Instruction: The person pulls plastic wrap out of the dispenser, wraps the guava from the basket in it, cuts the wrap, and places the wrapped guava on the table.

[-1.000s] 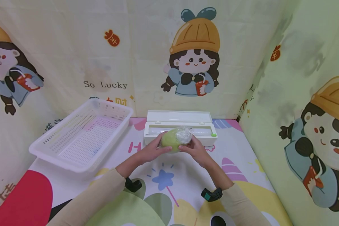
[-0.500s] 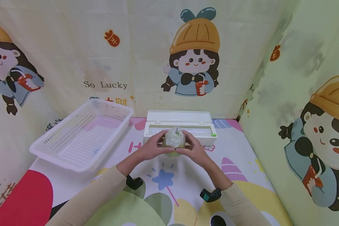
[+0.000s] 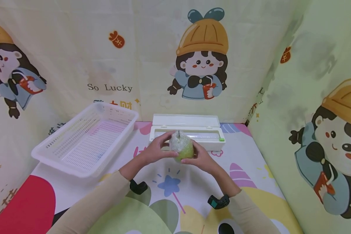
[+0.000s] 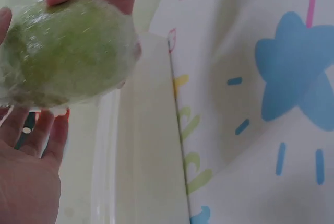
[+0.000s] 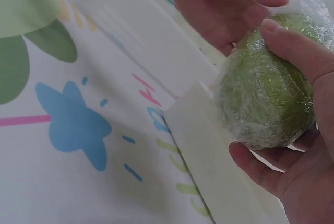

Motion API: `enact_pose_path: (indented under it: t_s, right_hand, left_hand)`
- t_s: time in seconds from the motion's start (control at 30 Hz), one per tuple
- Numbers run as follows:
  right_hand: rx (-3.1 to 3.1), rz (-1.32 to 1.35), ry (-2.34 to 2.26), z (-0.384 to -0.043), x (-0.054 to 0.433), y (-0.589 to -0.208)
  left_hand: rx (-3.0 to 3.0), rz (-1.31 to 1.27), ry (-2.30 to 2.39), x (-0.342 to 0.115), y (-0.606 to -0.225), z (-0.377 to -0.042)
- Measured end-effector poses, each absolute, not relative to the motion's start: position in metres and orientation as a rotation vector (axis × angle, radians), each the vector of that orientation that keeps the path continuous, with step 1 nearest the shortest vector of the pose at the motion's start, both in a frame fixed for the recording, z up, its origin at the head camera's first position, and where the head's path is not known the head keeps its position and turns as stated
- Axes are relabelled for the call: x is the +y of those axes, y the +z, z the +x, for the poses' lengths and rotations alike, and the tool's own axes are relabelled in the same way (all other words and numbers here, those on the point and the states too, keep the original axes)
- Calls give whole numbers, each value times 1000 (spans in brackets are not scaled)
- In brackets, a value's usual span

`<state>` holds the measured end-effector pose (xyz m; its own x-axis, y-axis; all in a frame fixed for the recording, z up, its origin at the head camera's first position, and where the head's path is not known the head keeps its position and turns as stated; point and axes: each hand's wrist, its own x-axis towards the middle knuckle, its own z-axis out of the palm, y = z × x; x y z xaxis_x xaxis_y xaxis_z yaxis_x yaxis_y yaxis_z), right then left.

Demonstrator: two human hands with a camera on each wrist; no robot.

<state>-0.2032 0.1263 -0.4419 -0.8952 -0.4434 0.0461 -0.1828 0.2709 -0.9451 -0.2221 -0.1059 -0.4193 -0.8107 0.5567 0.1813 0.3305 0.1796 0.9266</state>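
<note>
Both hands hold a green fruit (image 3: 186, 150) wrapped in cling film, raised above the table. The crumpled, bunched film shows on its left and top in the head view. My left hand (image 3: 158, 152) grips its left side, thumb at the front. Opposite it, my right hand (image 3: 201, 158) grips the right side, also with the thumb in front. In the right wrist view, the right thumb lies over the fruit (image 5: 266, 88), fingers underneath. Just behind the hands stands a white cling film box (image 3: 213, 144), lid up and a roll inside; hands and fruit partly cover it.
A white perforated plastic basket (image 3: 114, 146) stands on the left. The tabletop cover (image 3: 193, 188) is printed with cartoon shapes, and patterned cloth walls (image 3: 152, 58) close off the back and sides. A green slider (image 3: 221, 139) sits at the box's right end.
Between the hands the wrapped fruit has turned. Its bunched film end pointed right, then faced the head camera, and now points to the upper left. Basket and box have not moved.
</note>
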Motion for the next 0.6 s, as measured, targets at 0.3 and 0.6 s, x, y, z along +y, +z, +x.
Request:
enact_pose_path:
  t_s: [0.3, 0.6]
  right_hand:
    - [2298, -609, -1624, -204, 129, -438]
    - [2383, -577, -1642, -205, 128, -445]
  left_hand:
    - [2303, 889, 1745, -108, -417, -223]
    - [2244, 854, 1691, -103, -417, -222]
